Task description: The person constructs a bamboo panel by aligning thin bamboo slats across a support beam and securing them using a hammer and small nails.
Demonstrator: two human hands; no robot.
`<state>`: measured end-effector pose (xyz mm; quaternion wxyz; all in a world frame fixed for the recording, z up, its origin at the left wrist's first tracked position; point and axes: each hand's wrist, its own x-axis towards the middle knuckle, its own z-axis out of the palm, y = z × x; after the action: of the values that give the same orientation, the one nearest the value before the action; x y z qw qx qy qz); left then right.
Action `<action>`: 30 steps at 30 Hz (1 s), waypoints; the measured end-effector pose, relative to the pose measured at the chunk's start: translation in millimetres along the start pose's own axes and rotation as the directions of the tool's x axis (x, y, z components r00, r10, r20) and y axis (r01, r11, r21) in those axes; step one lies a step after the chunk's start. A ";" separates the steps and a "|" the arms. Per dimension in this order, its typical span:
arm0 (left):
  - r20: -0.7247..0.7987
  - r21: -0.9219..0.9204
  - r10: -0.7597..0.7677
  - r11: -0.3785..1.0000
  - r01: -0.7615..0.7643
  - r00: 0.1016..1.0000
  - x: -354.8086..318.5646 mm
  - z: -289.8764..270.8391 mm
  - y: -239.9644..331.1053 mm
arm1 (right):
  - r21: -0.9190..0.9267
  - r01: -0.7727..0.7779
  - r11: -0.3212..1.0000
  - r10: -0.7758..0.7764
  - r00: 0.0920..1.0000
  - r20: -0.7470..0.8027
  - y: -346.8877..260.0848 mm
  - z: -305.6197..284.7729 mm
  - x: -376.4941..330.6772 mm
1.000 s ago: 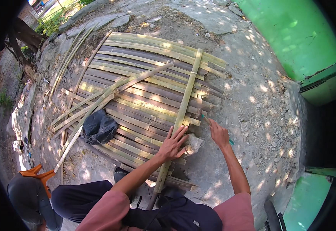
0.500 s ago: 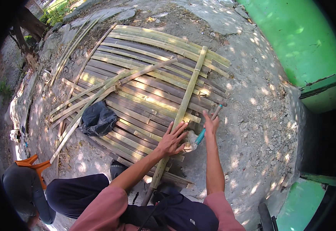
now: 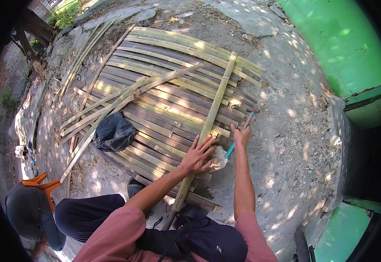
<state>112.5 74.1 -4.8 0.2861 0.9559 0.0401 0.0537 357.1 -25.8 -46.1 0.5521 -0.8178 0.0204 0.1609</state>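
Observation:
Slats of split bamboo (image 3: 168, 111) lie side by side as a panel on the ground. Across their right ends runs a long bamboo strip (image 3: 216, 105), and my left hand (image 3: 195, 158) rests on it with its fingers spread. My right hand (image 3: 241, 135) is wrapped round the shaft of a hammer (image 3: 230, 151) with a teal grip. The dark hammer head points away from me, by the slat ends. Between my hands, at the panel's edge, lies a crumpled clear plastic bag (image 3: 219, 160); its contents cannot be made out.
A black plastic bag (image 3: 114, 131) and several loose bamboo strips (image 3: 125, 97) lie on the panel's left part. An orange plastic object (image 3: 46, 187) is beside a seated person (image 3: 28, 214) at the lower left. Green metal panels (image 3: 339, 43) border the gravelly ground at right.
The hammer has shifted slightly, with its head a little farther from me. My left hand stays on the bamboo strip. The whole view has moved slightly.

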 end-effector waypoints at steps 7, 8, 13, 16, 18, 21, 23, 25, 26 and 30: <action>-0.024 0.006 0.015 1.000 -0.014 1.000 -2.2 0.9 1.8 | -0.112 0.174 0.978 -0.182 0.982 -0.058 22.1 0.2 7.4; -0.024 0.011 0.014 1.000 -0.013 1.000 -6.0 0.8 0.0 | -0.105 0.148 0.983 -0.153 0.987 -0.041 23.4 2.5 5.0; -0.087 -0.005 0.051 0.999 -0.052 0.995 -5.0 3.7 -0.5 | -0.252 0.207 0.945 -0.230 0.971 -0.066 16.9 -0.2 -0.4; -0.072 -0.017 0.031 0.999 -0.032 0.997 -7.9 1.7 -1.4 | -0.349 0.212 0.913 -0.233 0.972 -0.019 6.8 -0.9 -1.4; -0.045 -0.017 0.030 0.999 -0.031 0.999 -3.0 0.4 2.0 | -0.361 0.200 0.911 -0.217 0.976 -0.008 2.1 -8.3 6.0; -0.061 -0.008 0.042 0.999 -0.042 0.997 2.3 1.2 5.6 | -0.374 0.196 0.907 -0.208 0.978 0.007 -5.3 -17.6 6.6; -0.057 0.033 -0.022 0.999 0.024 0.998 -2.6 0.5 2.9 | -0.405 0.229 0.885 -0.229 0.972 0.048 -17.6 -14.6 -6.0; -0.166 0.012 -0.132 0.991 0.136 0.977 -5.9 -4.1 13.0 | -0.456 0.269 0.848 -0.286 0.958 0.032 -29.0 -19.7 -14.0; -0.156 -0.010 -0.178 0.984 0.179 0.971 -4.6 2.6 9.1 | -0.482 0.288 0.827 -0.315 0.949 0.026 -34.6 -22.5 -18.4; -0.104 0.064 -0.205 0.975 0.212 0.973 -5.2 -1.3 10.8 | -0.463 0.442 0.769 -0.470 0.881 0.060 -57.0 -20.3 -48.5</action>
<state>107.7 65.2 1.8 0.2521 0.9526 0.1562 0.0680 328.1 -29.0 25.8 0.3624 -0.9101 -0.2012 -0.0019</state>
